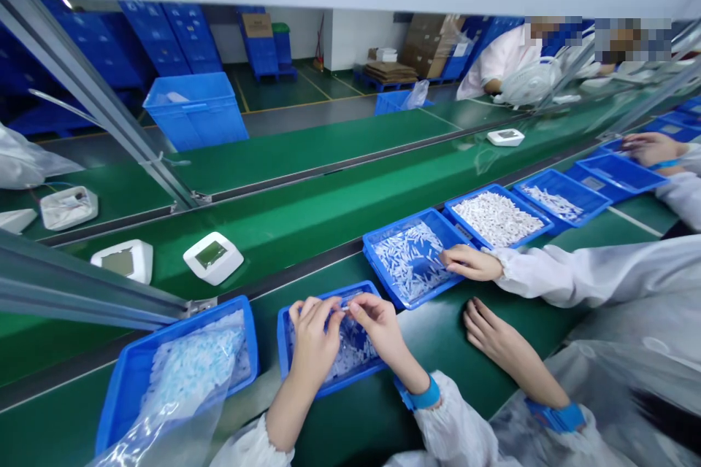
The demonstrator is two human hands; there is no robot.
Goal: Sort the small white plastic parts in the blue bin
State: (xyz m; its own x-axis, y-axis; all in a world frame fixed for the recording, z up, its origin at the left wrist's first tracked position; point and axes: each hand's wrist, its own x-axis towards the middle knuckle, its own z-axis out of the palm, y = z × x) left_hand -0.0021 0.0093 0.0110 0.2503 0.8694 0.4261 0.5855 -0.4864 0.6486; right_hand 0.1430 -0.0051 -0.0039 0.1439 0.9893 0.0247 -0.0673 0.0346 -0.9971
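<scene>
- Blue plastic makes the shallow tray (282, 339) under my hands; many small, whitish pieces (350, 354) lie inside it.
- With my left hand (315, 339), I am pinching a small white part (345, 307) between thumb and fingers, just above the far side of this tray.
- My right hand (379, 325) pinches the same part from the other side, so the fingertips of both hands come close together around it. Its exact shape I cannot tell, because the fingers cover most of it.
- On my right wrist there is a blue wristband (424, 392), beside the gathered end of my white sleeve (460, 423).
- To the left stands another blue tray (117, 387); a clear plastic bag (191, 372) with pale blue and white pieces lies in it and hangs over the near edge.
- To the right, a co-worker's hand (471, 263) reaches into a tray of white sticks (405, 252). The co-worker's other hand (490, 328) rests on the green worktop (449, 350).
- Behind the trays, on the green conveyor belt (307, 215), lie white display units (213, 257) with grey screens.
</scene>
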